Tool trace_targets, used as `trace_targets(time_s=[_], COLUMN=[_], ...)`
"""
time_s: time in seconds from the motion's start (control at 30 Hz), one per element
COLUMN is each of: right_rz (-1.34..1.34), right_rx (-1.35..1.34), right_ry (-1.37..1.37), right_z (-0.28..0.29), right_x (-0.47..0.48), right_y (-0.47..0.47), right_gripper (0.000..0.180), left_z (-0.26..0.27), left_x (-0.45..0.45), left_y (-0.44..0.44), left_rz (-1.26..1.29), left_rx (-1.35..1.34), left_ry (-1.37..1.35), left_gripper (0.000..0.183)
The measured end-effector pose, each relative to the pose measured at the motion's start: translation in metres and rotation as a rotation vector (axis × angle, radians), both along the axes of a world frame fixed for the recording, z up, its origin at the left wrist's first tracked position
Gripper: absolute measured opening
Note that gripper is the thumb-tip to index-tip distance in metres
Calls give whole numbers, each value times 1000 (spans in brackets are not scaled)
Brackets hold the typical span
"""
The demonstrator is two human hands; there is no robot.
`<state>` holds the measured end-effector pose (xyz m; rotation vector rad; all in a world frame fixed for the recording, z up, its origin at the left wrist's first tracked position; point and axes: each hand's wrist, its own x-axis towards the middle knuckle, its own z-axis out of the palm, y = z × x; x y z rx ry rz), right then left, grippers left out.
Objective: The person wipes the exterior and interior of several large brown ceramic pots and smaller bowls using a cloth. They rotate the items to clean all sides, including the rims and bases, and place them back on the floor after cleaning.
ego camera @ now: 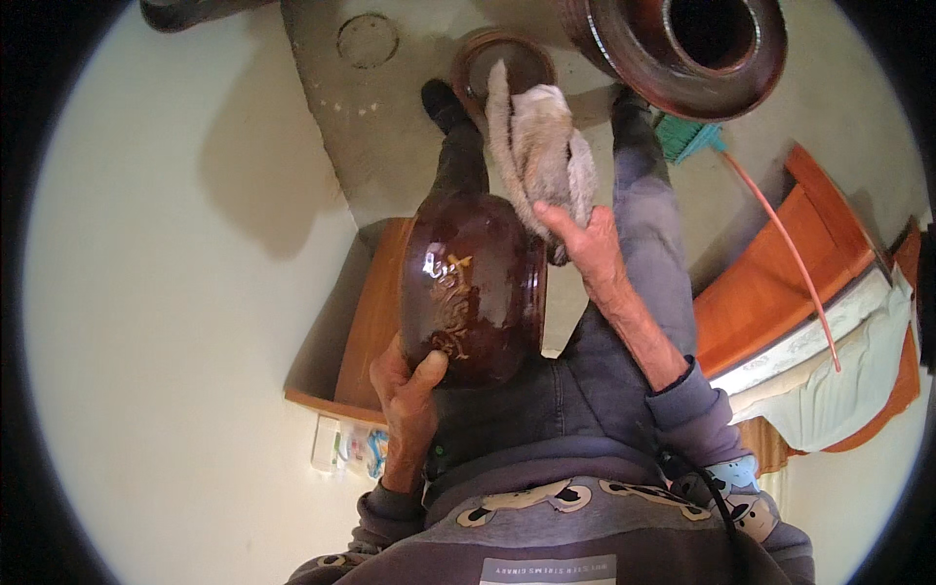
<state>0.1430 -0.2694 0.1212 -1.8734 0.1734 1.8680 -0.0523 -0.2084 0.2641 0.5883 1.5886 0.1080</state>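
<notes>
A brown glazed ceramic jar (475, 292) with a raised, gold-tinted relief lies on its side over the person's lap. My left hand (409, 387) grips its lower left end, thumb on the glaze. The jar's rim side faces right; its mouth is hidden from view. My right hand (589, 245) holds a worn, greyish-white cloth (545, 146) by its near end, just right of the jar. The rest of the cloth extends away over a round brown dish or lid (504, 51) on the floor between the feet.
A large brown glazed jar (651, 80) with a dark opening stands beyond the right foot. Near it lies a green broom (687, 137) with an orange handle. At right is an orange wooden bed frame (790, 270) with pale bedding; at left, a wooden cabinet (373, 322) stands by the wall.
</notes>
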Motion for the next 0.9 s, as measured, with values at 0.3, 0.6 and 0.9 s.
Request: trace_targets(time_s=[0.3, 0.6, 0.9], right_rz=[361, 415, -402], right_rx=[598, 970, 108], right_ry=[-552, -173, -19], right_z=[36, 87, 39], right_x=[-19, -1, 55], right_y=[3, 3, -21], right_gripper=[37, 46, 42], left_z=[-4, -17, -16], left_x=[7, -15, -21], left_y=[-1, 3, 8], left_rz=[53, 148, 389], left_rx=[50, -50, -39], left_ry=[77, 41, -43], left_gripper=[44, 38, 38])
